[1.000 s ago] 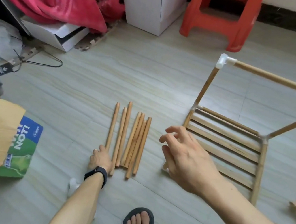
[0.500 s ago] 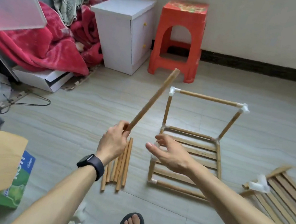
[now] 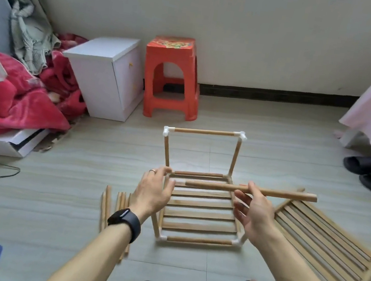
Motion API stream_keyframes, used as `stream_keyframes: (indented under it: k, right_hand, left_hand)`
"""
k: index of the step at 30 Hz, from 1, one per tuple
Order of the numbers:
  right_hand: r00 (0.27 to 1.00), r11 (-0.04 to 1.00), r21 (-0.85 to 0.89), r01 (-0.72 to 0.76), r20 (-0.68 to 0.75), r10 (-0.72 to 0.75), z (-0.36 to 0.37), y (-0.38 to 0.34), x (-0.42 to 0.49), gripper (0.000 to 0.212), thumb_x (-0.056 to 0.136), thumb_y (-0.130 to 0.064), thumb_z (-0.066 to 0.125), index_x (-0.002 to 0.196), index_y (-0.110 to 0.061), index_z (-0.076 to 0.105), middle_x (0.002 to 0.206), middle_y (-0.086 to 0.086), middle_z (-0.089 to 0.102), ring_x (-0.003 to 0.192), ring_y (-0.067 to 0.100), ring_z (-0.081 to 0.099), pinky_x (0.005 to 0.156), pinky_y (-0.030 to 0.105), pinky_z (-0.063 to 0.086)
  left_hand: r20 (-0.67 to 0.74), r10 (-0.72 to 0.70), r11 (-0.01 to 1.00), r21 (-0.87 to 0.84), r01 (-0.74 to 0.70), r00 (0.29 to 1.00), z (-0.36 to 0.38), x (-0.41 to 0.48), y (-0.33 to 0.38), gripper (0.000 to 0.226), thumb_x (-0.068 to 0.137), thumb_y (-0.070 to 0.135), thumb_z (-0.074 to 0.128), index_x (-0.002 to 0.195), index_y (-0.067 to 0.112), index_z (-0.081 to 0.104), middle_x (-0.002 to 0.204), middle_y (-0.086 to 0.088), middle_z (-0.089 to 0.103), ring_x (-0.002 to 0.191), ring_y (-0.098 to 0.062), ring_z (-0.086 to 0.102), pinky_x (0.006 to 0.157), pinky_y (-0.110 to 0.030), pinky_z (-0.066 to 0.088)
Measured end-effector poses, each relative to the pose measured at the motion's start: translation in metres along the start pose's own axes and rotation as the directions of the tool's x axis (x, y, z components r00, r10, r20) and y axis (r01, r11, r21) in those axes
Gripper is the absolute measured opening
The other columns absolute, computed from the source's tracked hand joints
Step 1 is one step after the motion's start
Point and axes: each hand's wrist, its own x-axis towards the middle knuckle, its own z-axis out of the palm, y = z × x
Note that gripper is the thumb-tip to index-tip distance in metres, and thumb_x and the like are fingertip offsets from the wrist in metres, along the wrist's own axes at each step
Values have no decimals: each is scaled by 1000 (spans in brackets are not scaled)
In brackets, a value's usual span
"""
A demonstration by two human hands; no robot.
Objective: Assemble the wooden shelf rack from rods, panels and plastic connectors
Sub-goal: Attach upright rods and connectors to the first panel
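**Rod in hand, next joint on the part-built rack**

Right hand (image 3: 253, 210) grip: thumb and fingers pinched on a rod (image 3: 291, 195), held level over the rack's (image 3: 205, 132) rear edge. Left hand (image 3: 154, 192) is loose, fingers spread about the rear-left corner, contact unclear. Rack is on the floor (image 3: 184, 272) dead centre, bottom panel (image 3: 199, 215) fitted. Likely next: seat the rod's left end in a free connector socket, with the left hand bracing. Loose rods (image 3: 106, 203) at 9, spare panel (image 3: 324, 235) at 3 near the rod tip, stool (image 3: 172, 78) at 12 well apart.
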Motion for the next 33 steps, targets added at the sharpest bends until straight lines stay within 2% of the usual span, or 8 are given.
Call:
stream_keyframes:
  k: [3,6,9,11,16,25,30,33]
  right_hand:
    - [997,996,69,-58,-50,62,-16,6,5,24,101,-38,58,88,-19,64,61,-3,67,48,12,57,45,25,47]
    - [992,988,98,-123,-28,126,-23,27,10,24,100,-35,58,88,-16,65,62,0,66,49,13,57,44,26,47]
    - [982,975,116,-188,12,188,-21,52,16,23,101,-34,58,90,-15,65,63,0,66,48,13,57,45,26,47]
    - [973,964,133,-232,45,228,-17,69,20,24,102,-34,57,89,-15,65,64,1,67,49,13,58,44,27,47]
    - [952,940,160,-302,105,288,-3,91,31,26,103,-34,55,89,-14,64,66,0,67,51,13,58,44,26,48]
    - [926,918,138,-371,130,354,-9,108,41,28,102,-36,57,87,-14,64,66,-3,65,50,10,55,43,23,45]
    - [929,932,92,-352,161,334,-4,108,43,26,102,-37,58,91,-15,65,69,-3,66,54,9,56,47,21,46]
    - [941,956,52,-290,197,275,0,109,44,27,102,-40,58,92,-15,66,72,-3,67,57,9,57,49,21,47]
  left_hand:
    - [151,-416,881,-176,439,897,15,13,-21,40,102,49,44,130,20,50,123,-2,58,114,-24,56,99,-40,47]
    - [287,-476,802,-246,545,831,33,12,-39,29,105,41,39,117,18,51,103,-3,72,94,-19,68,93,-43,53]
    - [351,-448,742,-367,561,822,40,12,-51,22,106,41,41,114,23,49,81,-1,78,87,-17,75,90,-43,50]
    - [371,-435,750,-355,558,820,39,14,-55,23,104,45,43,113,25,50,81,0,78,92,-19,74,91,-45,46]
    - [372,-420,739,-389,550,828,32,13,-55,15,106,34,47,113,23,54,104,-7,70,76,-13,76,77,-36,52]
    - [287,-406,771,-402,494,867,33,5,-45,11,106,22,46,106,19,57,100,-7,62,70,-18,69,76,-36,58]
    - [262,-415,784,-384,488,871,35,3,-44,12,103,17,45,103,19,57,86,-5,64,60,-9,67,65,-29,52]
    - [247,-427,787,-372,492,870,36,4,-42,13,102,16,43,102,21,55,82,-4,64,58,-9,66,68,-32,54]
